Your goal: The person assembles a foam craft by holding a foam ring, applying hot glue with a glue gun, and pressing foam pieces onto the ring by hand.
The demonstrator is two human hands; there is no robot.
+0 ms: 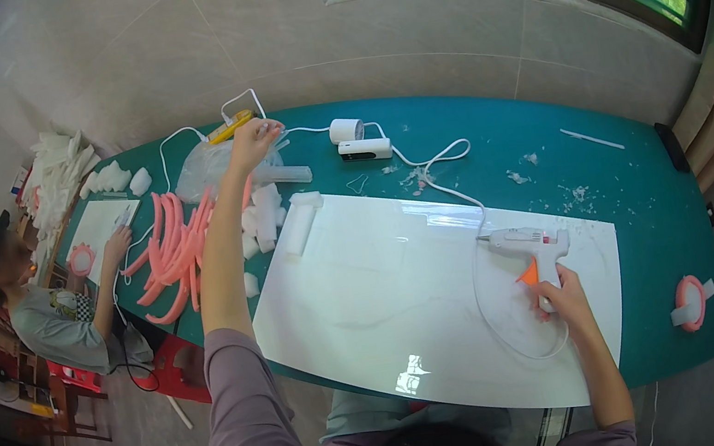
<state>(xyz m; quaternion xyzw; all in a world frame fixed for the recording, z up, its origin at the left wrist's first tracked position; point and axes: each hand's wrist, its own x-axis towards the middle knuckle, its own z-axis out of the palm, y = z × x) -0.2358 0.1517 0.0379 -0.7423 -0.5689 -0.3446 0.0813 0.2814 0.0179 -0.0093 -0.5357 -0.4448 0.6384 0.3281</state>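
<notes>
My right hand (562,291) grips the handle of a white hot glue gun (529,244) with an orange trigger. The gun sits over the right part of a glossy white board (406,299), its nozzle toward the left. A white cord loops down from it across the board. My left arm reaches far forward, and my left hand (255,138) is raised above the back of the table, fingers drawn together. What they hold, if anything, is too small to name. Nearest to it are a clear plastic bag (198,172) and a yellow power strip (232,127).
Pink curved tubes (172,262) lie piled left of my arm. White rolls (265,214) and a rolled white piece (303,224) lie beside them. A white device (364,149) stands at the back. A pink ring (691,304) lies far right. Another person (62,307) works at the left end.
</notes>
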